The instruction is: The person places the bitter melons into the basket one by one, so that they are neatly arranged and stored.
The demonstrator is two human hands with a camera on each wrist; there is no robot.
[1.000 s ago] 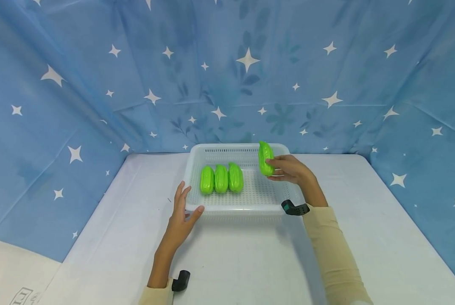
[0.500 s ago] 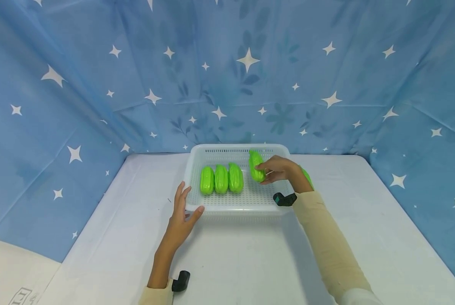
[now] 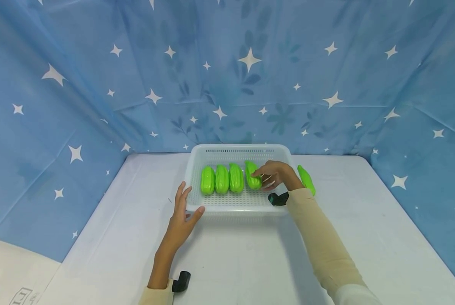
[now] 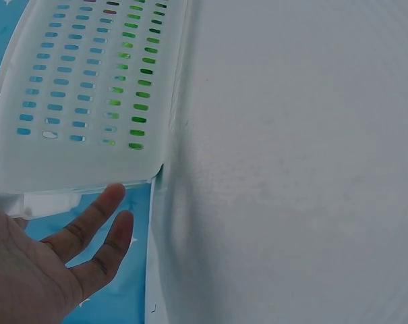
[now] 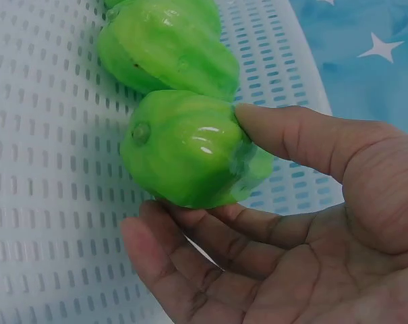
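Note:
A white perforated plastic basket (image 3: 227, 208) stands on the white table. In its left half, 3 glossy green ribbed gourds (image 3: 221, 179) lie side by side. My right hand (image 3: 274, 173) pinches another green gourd (image 3: 252, 174) just right of that row, low in the basket. In the right wrist view, the thumb (image 5: 291, 131) is on one side of this gourd and the fingertips are on the other. My left hand (image 3: 180, 218) rests at the basket's front left corner, fingers stretched along the side and thumb near the front rim.
One more green gourd (image 3: 306, 180) lies on the table (image 3: 364, 228) just right of the basket, partly behind the right forearm. A blue cloth (image 3: 227, 76) with white stars hangs behind the table and along both sides.
My right hand has moved left and down into the basket with its gourd, bringing it near the row. The gourd outside the basket has come into view. The left hand stays put.

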